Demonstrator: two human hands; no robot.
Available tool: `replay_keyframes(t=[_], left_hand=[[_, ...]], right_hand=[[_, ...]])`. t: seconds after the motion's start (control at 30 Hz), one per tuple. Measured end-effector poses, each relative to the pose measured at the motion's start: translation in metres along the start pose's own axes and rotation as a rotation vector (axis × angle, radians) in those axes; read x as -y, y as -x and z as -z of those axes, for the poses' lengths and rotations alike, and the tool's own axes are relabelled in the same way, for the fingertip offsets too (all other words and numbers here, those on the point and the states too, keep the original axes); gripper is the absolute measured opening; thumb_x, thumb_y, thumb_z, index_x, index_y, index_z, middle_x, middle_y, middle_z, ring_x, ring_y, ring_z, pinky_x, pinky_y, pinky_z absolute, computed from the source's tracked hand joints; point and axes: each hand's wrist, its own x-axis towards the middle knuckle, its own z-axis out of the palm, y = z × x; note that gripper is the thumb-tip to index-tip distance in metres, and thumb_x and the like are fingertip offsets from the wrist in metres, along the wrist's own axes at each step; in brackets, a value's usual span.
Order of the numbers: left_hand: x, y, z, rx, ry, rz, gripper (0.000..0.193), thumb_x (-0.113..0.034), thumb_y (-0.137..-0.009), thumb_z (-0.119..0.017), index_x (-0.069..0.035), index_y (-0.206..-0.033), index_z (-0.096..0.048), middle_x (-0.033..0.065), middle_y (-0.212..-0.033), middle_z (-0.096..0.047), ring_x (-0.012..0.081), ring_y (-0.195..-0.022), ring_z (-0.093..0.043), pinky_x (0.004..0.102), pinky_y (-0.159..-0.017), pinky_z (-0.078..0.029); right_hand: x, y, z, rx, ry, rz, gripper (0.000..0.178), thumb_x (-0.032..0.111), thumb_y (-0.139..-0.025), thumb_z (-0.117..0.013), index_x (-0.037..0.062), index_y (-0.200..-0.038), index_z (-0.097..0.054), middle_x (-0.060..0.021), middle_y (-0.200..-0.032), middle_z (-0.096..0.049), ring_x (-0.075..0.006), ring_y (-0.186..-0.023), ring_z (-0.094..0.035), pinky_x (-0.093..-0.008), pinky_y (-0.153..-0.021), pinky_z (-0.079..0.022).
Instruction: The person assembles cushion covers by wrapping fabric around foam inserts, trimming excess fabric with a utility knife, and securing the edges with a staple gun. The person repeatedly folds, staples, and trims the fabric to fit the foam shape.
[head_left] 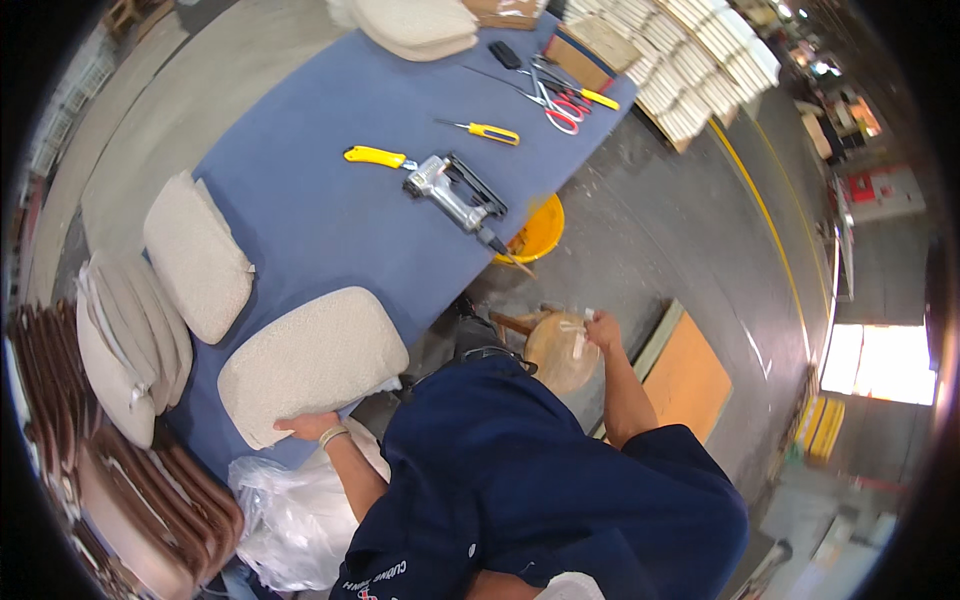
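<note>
A beige fabric-covered padded panel [312, 350], rounded at the corners, lies at the table's near left edge. My left hand [305, 427] grips its lower edge, with the fingertips partly hidden. To the right, my right hand [603, 330] is closed in a pinch above a round wooden stool [560, 365]. A small white strip [589, 314] pokes out of its fingers; its exact kind is too small to tell. A second beige padded panel [200, 258] rests farther left on the table, beside a stack of similar panels [135, 325].
On the blue-grey table [290, 190] lie a staple gun [455, 195], a yellow-handled knife [378, 156], a yellow screwdriver [492, 133] and red-handled scissors [560, 112]. A yellow bucket [543, 232] stands below the table's edge. Brown curved panels [150, 510] and clear plastic bags [290, 520] crowd the lower left.
</note>
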Motion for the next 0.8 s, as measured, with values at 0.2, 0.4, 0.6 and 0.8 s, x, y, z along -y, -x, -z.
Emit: replay_keyframes(t=[0.2,0.4,0.6,0.8], left_hand=[[0.012,-0.017,0.03,0.248,0.153,-0.022,0.088,-0.071,-0.104,-0.029,-0.006,-0.162,-0.027,0.018,-0.165,-0.035,0.0405,-0.146,-0.042,0.0554,-0.12,-0.037],[0.058,0.047,-0.004,0.357,0.427,0.12,0.083,-0.071,-0.103,-0.035,-0.011,-0.161,-0.034,0.017,-0.16,-0.043,0.0385,-0.144,-0.046,0.053,-0.118,-0.041],[0.077,0.095,-0.086,0.427,0.388,0.133,0.085,-0.072,-0.102,-0.037,-0.009,-0.159,-0.038,0.0173,-0.158,-0.046,0.0372,-0.143,-0.047,0.0506,-0.117,-0.042],[0.072,0.111,-0.141,0.464,0.222,0.149,0.087,-0.073,-0.101,-0.039,-0.007,-0.157,-0.041,0.0175,-0.155,-0.05,0.0358,-0.141,-0.049,0.0483,-0.116,-0.042]], right_hand=[[0.211,-0.068,0.075,-0.183,-0.33,0.463,0.037,0.019,-0.092,-0.071,0.0018,-0.125,-0.068,-0.0172,-0.12,-0.072,-0.0234,-0.093,-0.074,-0.0368,-0.08,-0.058],[0.362,-0.038,0.038,0.008,-0.085,1.044,0.052,0.024,-0.089,-0.074,0.0087,-0.137,-0.062,-0.0191,-0.126,-0.065,-0.0374,-0.106,-0.066,-0.0479,-0.093,-0.052],[0.377,-0.053,-0.008,-0.066,0.049,1.312,0.067,0.019,-0.078,-0.075,0.0191,-0.142,-0.059,-0.019,-0.138,-0.059,-0.04,-0.125,-0.056,-0.0532,-0.103,-0.045],[0.395,-0.096,0.01,-0.252,0.087,1.148,0.06,0.016,-0.079,-0.073,0.0149,-0.138,-0.061,-0.0165,-0.127,-0.062,-0.0377,-0.122,-0.058,-0.0526,-0.1,-0.046]])
